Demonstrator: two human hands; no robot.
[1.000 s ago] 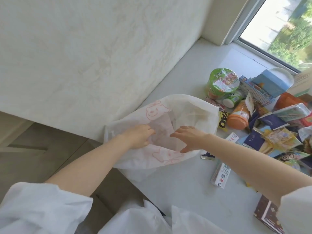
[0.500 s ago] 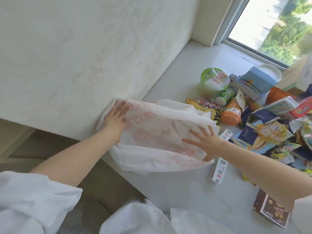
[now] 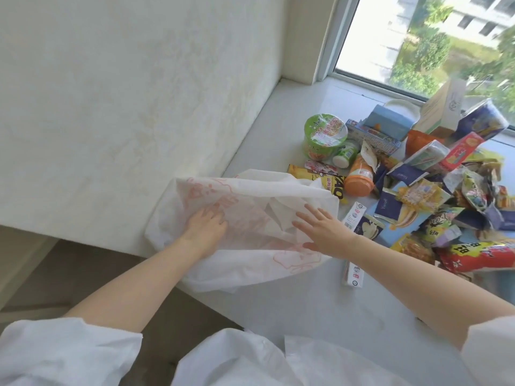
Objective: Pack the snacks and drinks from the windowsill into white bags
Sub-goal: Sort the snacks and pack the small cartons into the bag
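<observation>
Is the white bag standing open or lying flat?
Lying flat: white bag sprawls on the sill, left hand and right hand pressing it; no opening shows.

Snack pile (image 3: 434, 190) crowds the right; bare windowsill (image 3: 278, 129) runs along the wall (image 3: 125, 93).

The bag (image 3: 250, 207) lies on the windowsill (image 3: 320, 302) before me, its left edge against the wall (image 3: 139, 93). My left hand (image 3: 206, 228) rests on its left part, my right hand (image 3: 320, 227) on its right. Right of the bag lies a carton (image 3: 353, 215); behind it a bottle (image 3: 359, 176), then a cup (image 3: 324, 136). Snack packets (image 3: 446, 207) pile further right, below the window (image 3: 432, 43).
</observation>
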